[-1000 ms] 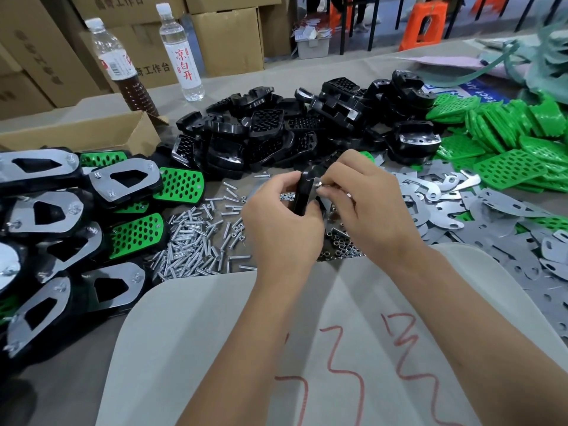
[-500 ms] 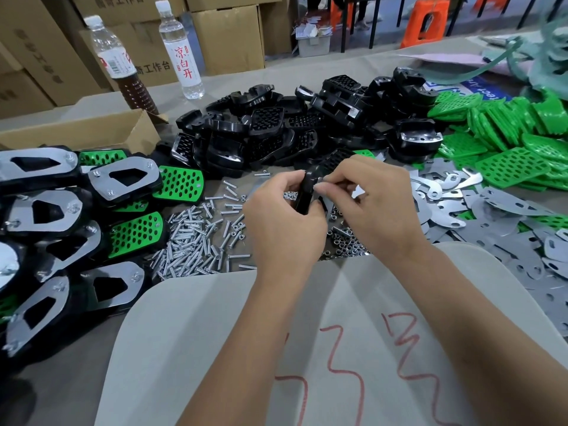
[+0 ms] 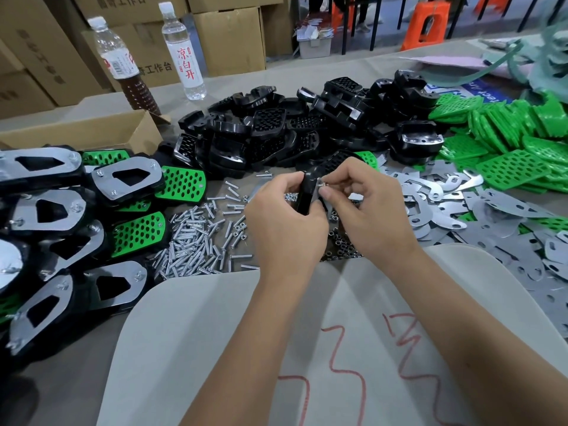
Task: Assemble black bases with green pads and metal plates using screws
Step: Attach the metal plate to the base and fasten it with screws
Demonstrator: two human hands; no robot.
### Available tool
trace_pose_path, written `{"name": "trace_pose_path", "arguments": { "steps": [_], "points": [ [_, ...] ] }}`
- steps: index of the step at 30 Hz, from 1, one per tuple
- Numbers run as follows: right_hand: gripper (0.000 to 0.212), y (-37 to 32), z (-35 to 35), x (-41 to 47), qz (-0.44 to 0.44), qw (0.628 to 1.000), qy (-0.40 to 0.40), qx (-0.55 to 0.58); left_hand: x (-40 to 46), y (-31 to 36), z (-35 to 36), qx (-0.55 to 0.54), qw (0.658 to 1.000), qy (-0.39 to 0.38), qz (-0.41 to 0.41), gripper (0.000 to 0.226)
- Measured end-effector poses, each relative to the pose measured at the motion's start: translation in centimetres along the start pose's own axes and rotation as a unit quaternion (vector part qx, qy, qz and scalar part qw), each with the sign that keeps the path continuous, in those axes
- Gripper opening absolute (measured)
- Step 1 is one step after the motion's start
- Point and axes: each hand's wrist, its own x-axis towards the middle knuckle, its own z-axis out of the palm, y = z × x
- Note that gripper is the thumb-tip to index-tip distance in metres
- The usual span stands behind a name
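Table (image 3: 76,379) before stacked cardboard boxes (image 3: 229,38)

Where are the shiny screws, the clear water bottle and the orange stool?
screws (image 3: 196,241), head view, middle of the loose pile on the table.
clear water bottle (image 3: 186,64), head view, on its white label.
orange stool (image 3: 428,24), head view, on its front side.

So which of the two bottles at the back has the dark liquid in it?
The left bottle, nearer the cardboard box: its lower half holds brown liquid. The right bottle, with red characters on a white label, holds clear liquid.
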Motion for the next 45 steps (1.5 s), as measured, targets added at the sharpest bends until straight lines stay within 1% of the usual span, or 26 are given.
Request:
{"name": "trace_pose_path", "arguments": {
  "steps": [3, 6, 7, 11, 15, 17, 19, 22, 24, 27, 30, 32, 36, 40, 45],
  "points": [
    [0.008, 0.45, -0.43, 0.25, -0.019, 1.000, -0.008, -0.014, 0.06, -0.02, -0.06, 0.002, 1.000, -0.003, 0.001, 0.029],
    [0.004, 0.67, -0.53, 0.38, -0.043, 0.998, 0.005, -0.037, 0.02, 0.01, -0.03, 0.002, 1.000, -0.005, 0.000, 0.028],
    [0.007, 0.71, -0.50, 0.41, -0.048, 0.998, 0.012, -0.044, -0.02, 0.04, -0.03, 0.002, 1.000, -0.005, 0.001, 0.028],
    [0.028, 0.91, -0.24, 0.56, -0.042, 0.996, 0.019, -0.079, -0.25, 0.26, 0.02, 0.019, 1.000, -0.006, 0.006, 0.028],
    [0.033, 0.83, -0.07, 0.46, -0.039, 0.995, 0.007, -0.096, -0.27, 0.31, 0.00, 0.013, 1.000, -0.015, -0.005, 0.030],
    [0.032, 0.75, -0.07, 0.36, -0.041, 0.994, 0.006, -0.100, -0.24, 0.32, 0.00, 0.001, 1.000, -0.014, -0.007, 0.027],
    [0.025, 0.71, -0.07, 0.28, -0.042, 0.993, 0.004, -0.109, -0.23, 0.31, 0.03, -0.004, 1.000, -0.013, -0.011, 0.024],
    [0.011, 0.72, -0.11, 0.14, -0.047, 0.991, -0.022, -0.122, -0.11, 0.08, 0.02, -0.009, 1.000, -0.010, -0.016, 0.027],
    [0.008, 0.69, -0.09, 0.18, -0.059, 0.988, -0.039, -0.135, 0.02, -0.08, -0.03, -0.014, 1.000, -0.004, -0.014, 0.029],
    [0.019, 0.70, 0.08, 0.37, -0.073, 0.985, -0.033, -0.156, -0.05, -0.07, 0.04, -0.009, 1.000, 0.000, -0.011, 0.029],
    [0.032, 0.69, 0.24, 0.42, -0.065, 0.984, -0.019, -0.163, -0.12, 0.00, 0.08, -0.005, 1.000, 0.002, -0.012, 0.028],
    [0.035, 0.68, 0.34, 0.26, -0.059, 0.984, -0.016, -0.169, -0.10, 0.01, 0.05, -0.011, 1.000, 0.004, -0.011, 0.026],
    [0.022, 0.59, 0.45, 0.16, -0.049, 0.987, -0.008, -0.150, -0.07, -0.01, 0.07, -0.010, 1.000, 0.000, -0.018, 0.029],
    [0.010, 0.50, 0.41, 0.25, -0.082, 0.988, -0.013, -0.133, 0.20, -0.20, -0.02, -0.020, 1.000, 0.003, -0.018, 0.028],
    [0.013, 0.79, -0.13, 0.43, -0.081, 0.993, 0.008, -0.082, 0.26, -0.22, 0.00, -0.017, 1.000, 0.001, -0.015, 0.028]
  ]
}}
